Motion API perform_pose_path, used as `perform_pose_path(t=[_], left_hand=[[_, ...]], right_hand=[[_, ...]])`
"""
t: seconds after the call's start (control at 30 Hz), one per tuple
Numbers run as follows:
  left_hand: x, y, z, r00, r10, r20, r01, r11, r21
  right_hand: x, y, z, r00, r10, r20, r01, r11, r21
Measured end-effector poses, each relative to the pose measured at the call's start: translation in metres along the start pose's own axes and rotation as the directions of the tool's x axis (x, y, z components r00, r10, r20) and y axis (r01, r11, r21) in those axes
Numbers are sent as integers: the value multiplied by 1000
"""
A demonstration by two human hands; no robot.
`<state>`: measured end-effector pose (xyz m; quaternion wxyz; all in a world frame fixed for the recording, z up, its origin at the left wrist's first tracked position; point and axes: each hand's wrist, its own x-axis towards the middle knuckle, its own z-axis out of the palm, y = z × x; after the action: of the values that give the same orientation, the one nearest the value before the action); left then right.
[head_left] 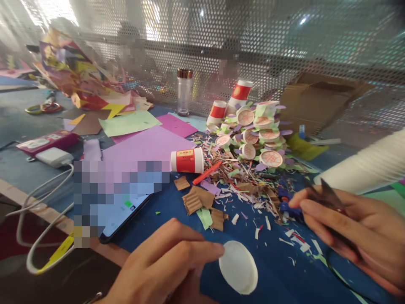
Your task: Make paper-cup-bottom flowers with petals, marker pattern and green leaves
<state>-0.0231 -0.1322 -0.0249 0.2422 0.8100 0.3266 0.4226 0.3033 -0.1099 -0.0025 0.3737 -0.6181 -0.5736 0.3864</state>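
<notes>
My left hand (171, 264) is at the lower middle, its fingers bent, with a fingertip at the rim of a round white paper cup bottom (238, 268). That disc looks tilted in the fingertips; my thumb is mostly hidden. On the right, my right hand (351, 228) is closed around dark scissors (330, 196), their blades pointing up and left. Behind the hands lie paper scraps (232, 190), cardboard pieces (198, 198) and a red pen (207, 172). A red and white paper cup (187, 160) rests on its side.
Beyond the scraps is a pile of decorated cup bottoms (271, 158), with upright cups (239, 95) behind. A clear bottle (184, 93) stands by the perforated metal screen (202, 50). At left are a phone (126, 215), a white cable (34, 253) and coloured paper sheets (142, 145).
</notes>
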Motion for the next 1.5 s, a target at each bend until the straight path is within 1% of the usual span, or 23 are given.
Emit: perform_pose_path(t=[0.03, 0.1, 0.17, 0.2, 0.27, 0.33, 0.37, 0.4, 0.43, 0.6, 0.7, 0.73, 0.8, 0.87, 0.97, 1.13, 1.3, 1.4, 1.5], left_hand=[[7, 3, 5, 999, -21, 27, 23, 998, -58], [17, 6, 15, 993, -115, 40, 121, 975, -185], [21, 7, 25, 972, -222, 74, 234, 906, -353], [22, 6, 31, 953, -279, 114, 300, 844, -445], [25, 7, 41, 903, -373, 214, 422, 674, -606], [30, 9, 48, 846, -432, 311, 512, 500, -698], [33, 11, 51, 822, -448, 351, 543, 434, -719], [36, 13, 53, 806, -457, 375, 560, 386, -733], [39, 15, 55, 800, -460, 385, 562, 351, -749], [53, 22, 64, 804, -462, 375, 508, 203, -837], [56, 21, 68, 779, -493, 387, 492, 99, -865], [57, 20, 69, 772, -504, 387, 486, 76, -871], [57, 18, 71, 763, -524, 379, 477, 60, -877], [56, 16, 71, 762, -542, 356, 463, 72, -883], [54, 13, 72, 765, -558, 322, 430, 70, -900], [52, 10, 75, 764, -559, 322, 391, 4, -920], [52, 10, 73, 759, -564, 325, 372, -35, -928], [53, 11, 70, 762, -561, 324, 374, -27, -927], [54, 13, 67, 766, -557, 321, 383, -6, -924]], right_hand=[[-1, -5, 3, 999, 27, 24, -27, 999, 16], [-4, -10, 7, 995, 62, 75, -65, 998, 28], [-6, -11, 9, 990, 60, 132, -63, 998, 19], [-6, -11, 9, 985, 55, 164, -57, 998, 7], [-7, -12, 11, 972, 59, 227, -57, 998, -12], [-8, -12, 12, 958, 74, 277, -71, 997, -20], [-9, -13, 13, 950, 78, 301, -76, 997, -21], [-9, -13, 15, 942, 79, 325, -75, 997, -25], [-10, -14, 16, 934, 77, 349, -71, 997, -33], [-12, -20, 23, 893, 95, 440, -73, 995, -66], [-13, -24, 27, 861, 95, 499, -82, 995, -49], [-14, -25, 28, 859, 96, 504, -83, 995, -49], [-16, -26, 31, 862, 98, 496, -74, 995, -69], [-18, -27, 33, 870, 91, 485, -43, 993, -109], [-21, -26, 37, 861, 77, 502, -4, 989, -145], [-23, -26, 41, 869, 41, 493, 33, 990, -140], [-22, -32, 42, 854, 53, 518, 63, 977, -203], [-23, -33, 42, 856, 50, 514, 72, 974, -214], [-24, -33, 43, 848, 44, 528, 70, 979, -194]])
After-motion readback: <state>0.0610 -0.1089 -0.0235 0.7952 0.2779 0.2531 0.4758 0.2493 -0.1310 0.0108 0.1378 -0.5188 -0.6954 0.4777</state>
